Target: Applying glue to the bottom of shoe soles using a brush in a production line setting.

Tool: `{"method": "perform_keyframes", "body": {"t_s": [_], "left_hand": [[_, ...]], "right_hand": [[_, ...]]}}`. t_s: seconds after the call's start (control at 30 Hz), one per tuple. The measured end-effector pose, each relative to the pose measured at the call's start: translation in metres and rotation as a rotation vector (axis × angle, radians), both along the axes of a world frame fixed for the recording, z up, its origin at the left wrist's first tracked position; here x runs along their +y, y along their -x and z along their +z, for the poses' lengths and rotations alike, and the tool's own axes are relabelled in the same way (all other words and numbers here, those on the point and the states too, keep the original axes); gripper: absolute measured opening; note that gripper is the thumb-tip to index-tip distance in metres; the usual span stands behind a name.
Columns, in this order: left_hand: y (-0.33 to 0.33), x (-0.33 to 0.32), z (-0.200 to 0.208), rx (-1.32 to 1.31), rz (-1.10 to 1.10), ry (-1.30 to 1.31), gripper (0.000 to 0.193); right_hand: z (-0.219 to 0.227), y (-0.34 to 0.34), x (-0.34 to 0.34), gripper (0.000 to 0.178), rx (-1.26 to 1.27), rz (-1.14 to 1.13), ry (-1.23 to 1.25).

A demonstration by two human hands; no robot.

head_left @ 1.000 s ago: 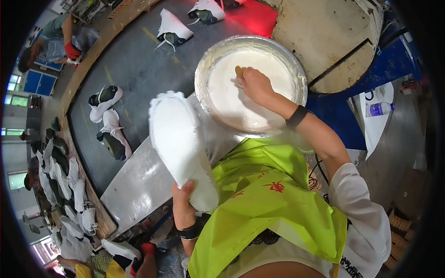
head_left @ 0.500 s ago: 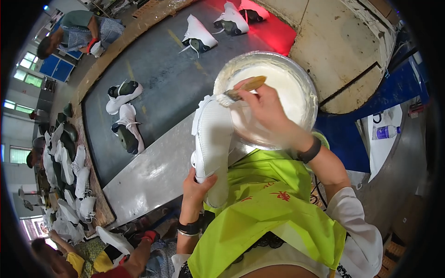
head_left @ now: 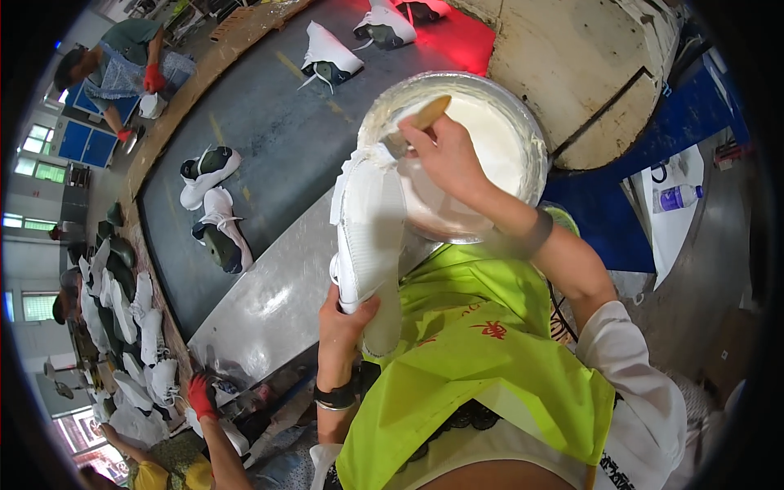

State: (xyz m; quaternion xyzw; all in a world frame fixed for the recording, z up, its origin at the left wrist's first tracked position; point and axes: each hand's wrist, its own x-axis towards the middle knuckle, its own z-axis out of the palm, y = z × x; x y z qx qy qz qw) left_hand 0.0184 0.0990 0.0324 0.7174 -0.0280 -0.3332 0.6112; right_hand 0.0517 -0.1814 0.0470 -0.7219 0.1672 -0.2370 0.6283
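My left hand (head_left: 343, 322) grips a white shoe (head_left: 351, 245) near its lower end, fingers wrapped round it. The shoe is held with its pale ribbed sole (head_left: 377, 212) facing up. My right hand (head_left: 445, 159) is closed on a brush with a wooden handle (head_left: 433, 110). Its bristles touch the far end of the sole, where wet white stuff shows. Just behind and to the right stands a round metal basin (head_left: 535, 139) of creamy white liquid, its inner wall crusted. My right hand is over the near left part of that basin.
White-and-dark shoes (head_left: 214, 175) stand in groups on the dark conveyor belt (head_left: 269, 122). A metal ledge (head_left: 253, 327) runs along its near side. Co-workers with red gloves (head_left: 201, 396) are at the left, beside a heap of white shoes (head_left: 147, 318). A bottle (head_left: 679, 197) lies at the right.
The brush handle has swung more upright while its bristles stay at the sole's far end. A co-worker's red-gloved hand at lower left has moved up toward the belt's edge. The view has shifted slightly.
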Motion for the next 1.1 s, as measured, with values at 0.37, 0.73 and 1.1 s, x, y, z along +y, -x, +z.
{"method": "perform_keyframes", "body": {"t_s": [0.37, 0.73, 1.1], "left_hand": [[-0.01, -0.003, 0.011, -0.068, 0.06, -0.023, 0.061], [-0.018, -0.004, -0.003, -0.755, 0.061, -0.403, 0.076], [-0.009, 0.002, 0.003, -0.864, 0.051, -0.682, 0.092]], "right_hand": [[0.01, 0.042, 0.032, 0.025, -0.101, -0.061, 0.005], [0.021, 0.029, 0.027, 0.02, -0.16, -0.045, 0.08], [0.045, 0.042, 0.04, 0.013, -0.147, 0.202, 0.317]]}}
